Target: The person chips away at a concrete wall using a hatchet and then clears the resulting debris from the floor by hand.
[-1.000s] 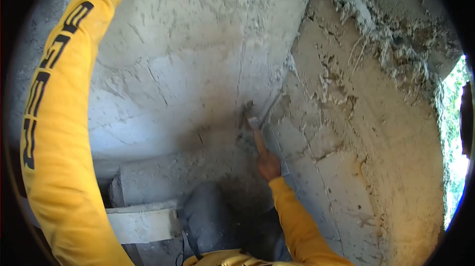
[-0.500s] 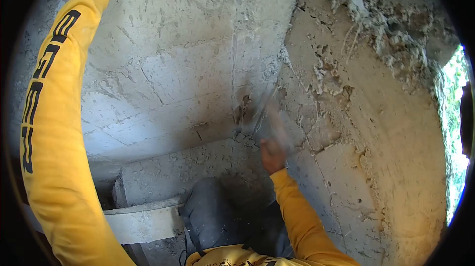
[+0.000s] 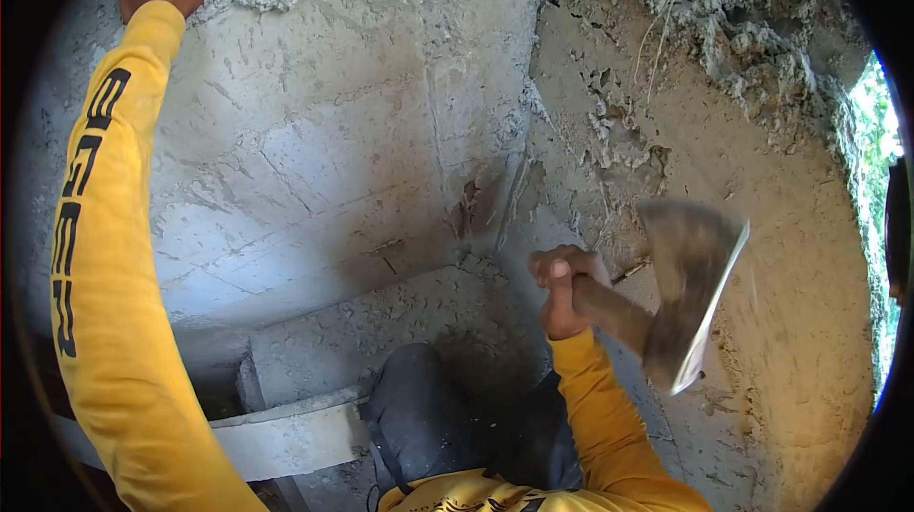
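Gripping a blurred hatchet point(image 3: 690, 288) — right hand point(image 3: 562, 288).

Two rough plastered walls point(image 3: 314, 160) meet in a corner at 12 o'clock, crumbled mortar point(image 3: 752, 46) clings at 1 o'clock, foliage point(image 3: 881, 160) shows at 3 o'clock, and a pale concrete block point(image 3: 286, 436) lies at 7 o'clock.

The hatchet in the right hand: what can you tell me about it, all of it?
The hatchet has a short brown wooden handle and a broad, wedge-shaped, dull grey-brown head with a pale cutting edge facing right. It looks blurred, raised before the rough wall. Only the right hand touches it, closed around the handle's end.
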The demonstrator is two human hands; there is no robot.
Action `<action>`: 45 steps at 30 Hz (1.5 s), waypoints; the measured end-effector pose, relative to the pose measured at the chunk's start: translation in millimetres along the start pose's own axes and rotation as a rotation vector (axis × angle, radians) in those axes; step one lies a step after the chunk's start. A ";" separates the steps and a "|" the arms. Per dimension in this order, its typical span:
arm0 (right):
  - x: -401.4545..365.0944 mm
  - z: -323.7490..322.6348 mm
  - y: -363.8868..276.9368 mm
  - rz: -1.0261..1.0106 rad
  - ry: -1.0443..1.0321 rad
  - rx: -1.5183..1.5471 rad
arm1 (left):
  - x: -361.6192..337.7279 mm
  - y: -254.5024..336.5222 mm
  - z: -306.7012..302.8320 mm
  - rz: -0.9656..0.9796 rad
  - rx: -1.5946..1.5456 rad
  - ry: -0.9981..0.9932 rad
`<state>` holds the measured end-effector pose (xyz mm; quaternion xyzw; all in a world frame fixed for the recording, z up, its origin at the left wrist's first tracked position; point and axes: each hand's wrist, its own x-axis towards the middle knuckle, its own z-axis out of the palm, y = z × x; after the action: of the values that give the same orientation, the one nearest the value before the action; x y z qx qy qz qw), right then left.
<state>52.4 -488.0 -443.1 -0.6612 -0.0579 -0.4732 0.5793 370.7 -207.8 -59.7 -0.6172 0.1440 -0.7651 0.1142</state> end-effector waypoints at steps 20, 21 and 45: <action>-31.4 -8.8 66.2 0.072 -0.058 -0.369 | 15.5 13.2 -34.8 -0.097 -0.318 -0.237; -40.9 -8.7 82.9 0.071 -0.061 -0.499 | 11.9 12.5 -32.8 -0.090 -0.267 -0.176; -13.2 -5.5 42.8 0.397 -0.232 -0.502 | 11.4 8.6 -14.1 0.035 -0.227 0.146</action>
<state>68.8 -500.1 -483.3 -0.8308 0.1249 -0.2723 0.4689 354.5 -218.7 -55.2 -0.5660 0.2483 -0.7847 0.0462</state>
